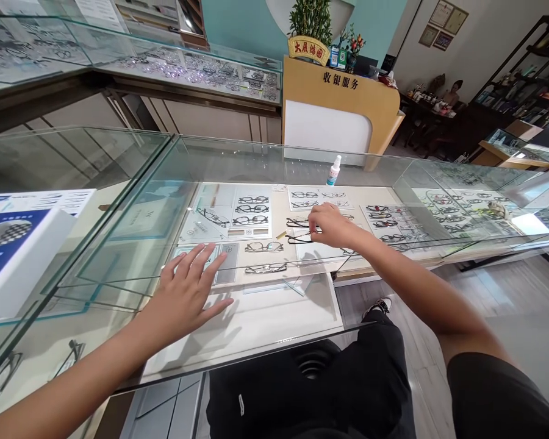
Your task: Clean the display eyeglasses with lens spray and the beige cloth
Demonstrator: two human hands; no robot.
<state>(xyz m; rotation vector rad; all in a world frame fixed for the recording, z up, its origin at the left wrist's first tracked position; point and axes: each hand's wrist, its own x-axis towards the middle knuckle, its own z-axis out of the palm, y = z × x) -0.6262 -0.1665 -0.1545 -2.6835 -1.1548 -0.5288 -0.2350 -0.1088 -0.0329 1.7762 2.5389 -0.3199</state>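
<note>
Eyeglasses (299,240) pinched by right hand (333,225), left hand (186,288) spread, "收银服务" counter (336,107)

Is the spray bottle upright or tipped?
Upright: the bottle has its white top uppermost and its base down.

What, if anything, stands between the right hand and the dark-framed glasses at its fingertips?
Nothing opaque shows between the right hand and the dark-framed glasses; it partly overlaps them in view. Whether the clear glass top comes between, I can't tell.
</note>
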